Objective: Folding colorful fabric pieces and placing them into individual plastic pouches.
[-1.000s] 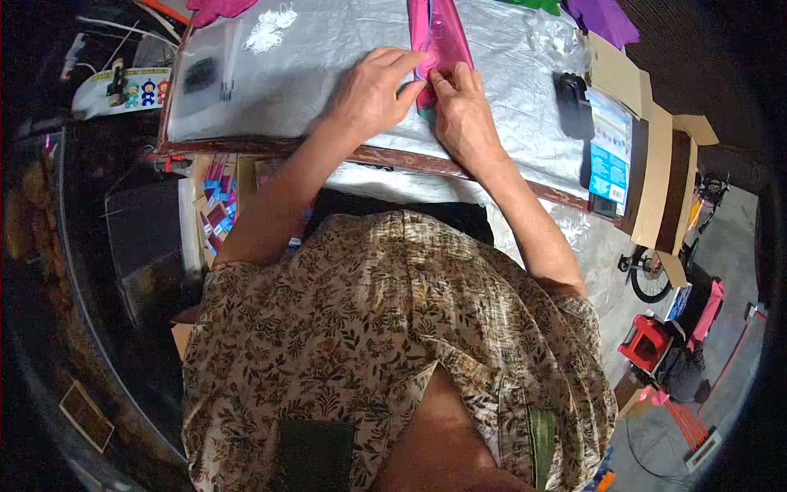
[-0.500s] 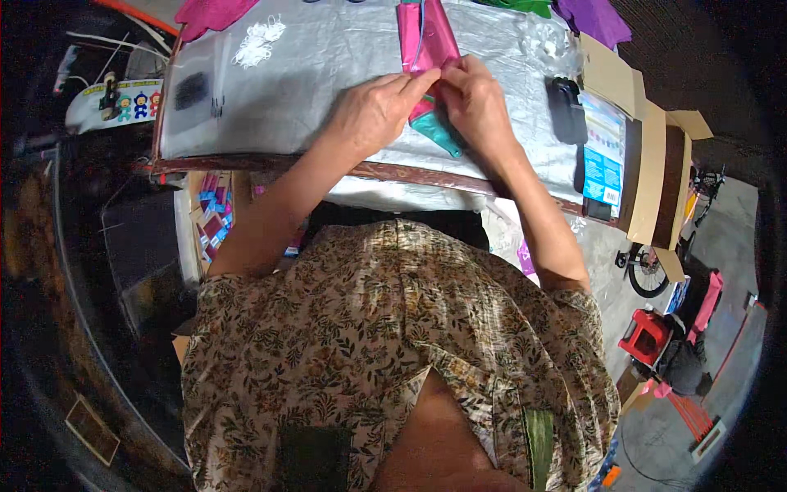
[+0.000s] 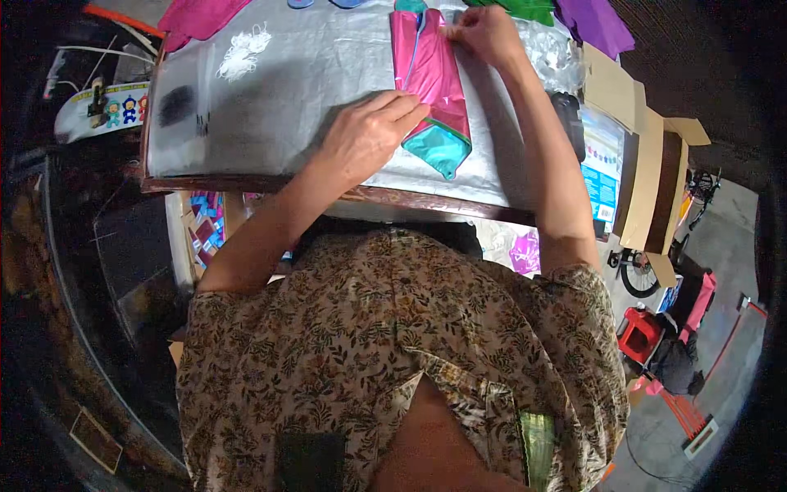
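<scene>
One turquoise tip (image 3: pixel 443 150) points back toward me at the 6 o'clock end of the shiny pink piece (image 3: pixel 441 75), spread wider than half a second ago, near the close edge of the bench (image 3: pixel 270 123). I have the left hand (image 3: pixel 373 129) at the piece's 8 o'clock, fingers together over its left edge; whether they pinch, I can't tell. My right hand (image 3: pixel 490 34), earlier beside the left, has moved out to the piece's 2 o'clock, fingertips by its edge, grip unclear to me. Both hands are now apart. Farther off, white strands (image 3: pixel 244 51) lie at my view's 11 o'clock.
</scene>
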`<state>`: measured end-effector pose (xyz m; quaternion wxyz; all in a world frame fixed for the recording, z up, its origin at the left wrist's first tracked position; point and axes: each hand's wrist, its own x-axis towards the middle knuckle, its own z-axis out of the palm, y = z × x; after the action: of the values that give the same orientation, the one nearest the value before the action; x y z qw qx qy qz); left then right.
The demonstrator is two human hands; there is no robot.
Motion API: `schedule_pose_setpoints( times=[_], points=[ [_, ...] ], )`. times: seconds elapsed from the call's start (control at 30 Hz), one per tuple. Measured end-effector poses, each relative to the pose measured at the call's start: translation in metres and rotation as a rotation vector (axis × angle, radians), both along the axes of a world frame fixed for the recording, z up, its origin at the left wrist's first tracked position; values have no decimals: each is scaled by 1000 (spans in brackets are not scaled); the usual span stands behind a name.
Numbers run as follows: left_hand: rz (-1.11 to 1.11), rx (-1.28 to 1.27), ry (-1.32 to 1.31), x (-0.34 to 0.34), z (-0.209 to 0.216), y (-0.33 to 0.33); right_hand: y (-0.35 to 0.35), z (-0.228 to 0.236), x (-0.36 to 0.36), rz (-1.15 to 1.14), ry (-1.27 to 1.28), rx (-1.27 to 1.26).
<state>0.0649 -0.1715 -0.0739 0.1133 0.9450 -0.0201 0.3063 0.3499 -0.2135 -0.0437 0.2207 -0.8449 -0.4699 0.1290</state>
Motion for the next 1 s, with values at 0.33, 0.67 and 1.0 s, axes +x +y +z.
schedule_pose_setpoints(
  times=[0.33, 0.67, 1.0],
  points=[
    [7, -22, -34, -5, -5, -11, 17, 18, -37, -65, -200, 250],
    [29, -106, -15, -7, 0, -19, 8, -3, -72, 122, -755, 444],
    [18, -86, -49, 1, -7, -17, 28, 14, -64, 99, -748, 893]
  ],
)
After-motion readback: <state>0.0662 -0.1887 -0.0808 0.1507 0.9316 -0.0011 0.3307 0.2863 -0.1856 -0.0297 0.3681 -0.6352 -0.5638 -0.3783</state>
